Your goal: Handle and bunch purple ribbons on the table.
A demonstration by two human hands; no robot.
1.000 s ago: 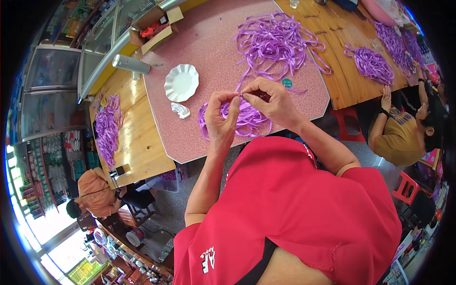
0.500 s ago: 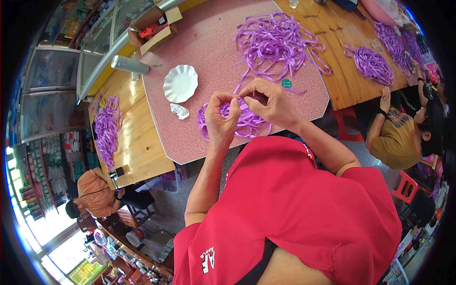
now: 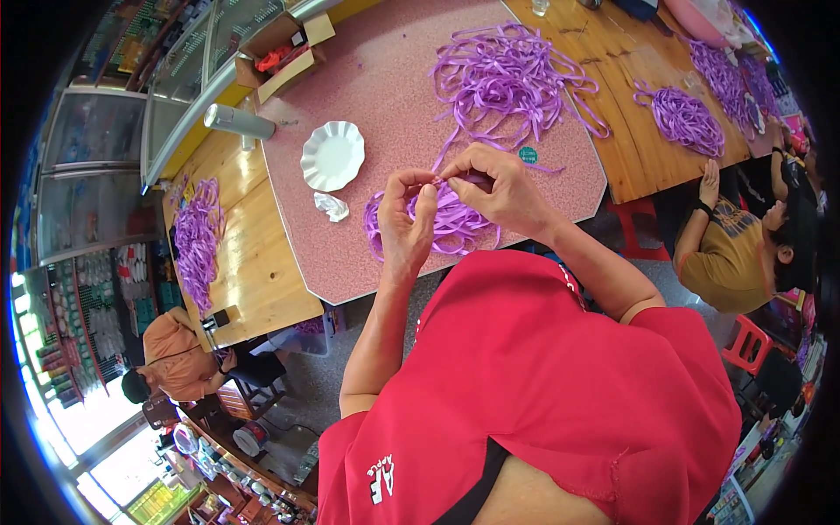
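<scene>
My left hand [image 3: 409, 213] and my right hand [image 3: 495, 188] meet fingertip to fingertip over the pink speckled table [image 3: 394, 96]. Both are closed in a pinch on a purple ribbon, whose strand runs up from the fingertips toward a big tangled heap of purple ribbon [image 3: 503, 74]. The exact spot they grip is small and partly covered by the fingers. Beneath and between my hands lies a smaller loose pile of purple ribbon [image 3: 455, 229]. A round green tag [image 3: 528, 155] rests beyond my right wrist, near a loose ribbon end.
Left of my hands are a white scalloped plate [image 3: 333, 156] and crumpled white tissue [image 3: 332, 206]. Farther off stand a silver flask [image 3: 238, 121] and an open cardboard box [image 3: 289, 61]. More ribbon piles [image 3: 681, 122] lie on wooden tables, where a person [image 3: 731, 254] sits at right and another [image 3: 179, 354] at left.
My fingertips have shifted slightly where they meet, still pinching the ribbon. The piles on the table look the same.
</scene>
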